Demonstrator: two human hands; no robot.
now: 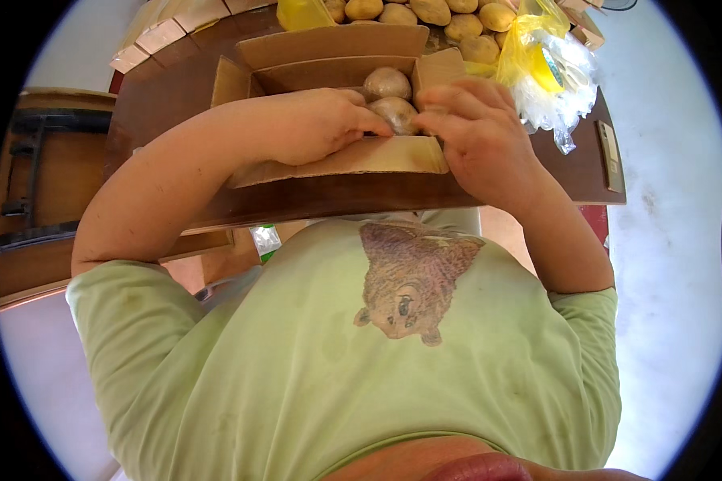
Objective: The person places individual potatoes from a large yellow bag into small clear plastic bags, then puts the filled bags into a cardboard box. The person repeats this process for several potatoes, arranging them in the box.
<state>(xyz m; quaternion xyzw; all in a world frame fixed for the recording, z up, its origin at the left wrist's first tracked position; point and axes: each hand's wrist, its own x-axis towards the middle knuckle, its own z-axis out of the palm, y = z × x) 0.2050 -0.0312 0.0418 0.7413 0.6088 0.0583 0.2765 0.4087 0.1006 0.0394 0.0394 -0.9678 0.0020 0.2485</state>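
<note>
An open cardboard box point(337, 65) with its flaps spread stands on the table in front of me. Inside, at its right end, two potatoes point(387, 83) that look wrapped in clear plastic lie one behind the other. My left hand point(325, 123) reaches over the near flap point(367, 157), its fingertips by the left side of the nearer potato point(395, 114). On the other side, my right hand point(481, 135) has its fingertips at that potato's right side, over the box's right end. Part of the box's inside is hidden behind my left hand.
Loose potatoes point(430, 12) are heaped behind the box. A yellow plastic bag point(514, 51) and clear plastic bags point(556, 108) lie at the back right. Small cartons point(162, 37) line the far left of the brown table point(168, 114). A flat phone-like object point(608, 155) rests near the right edge.
</note>
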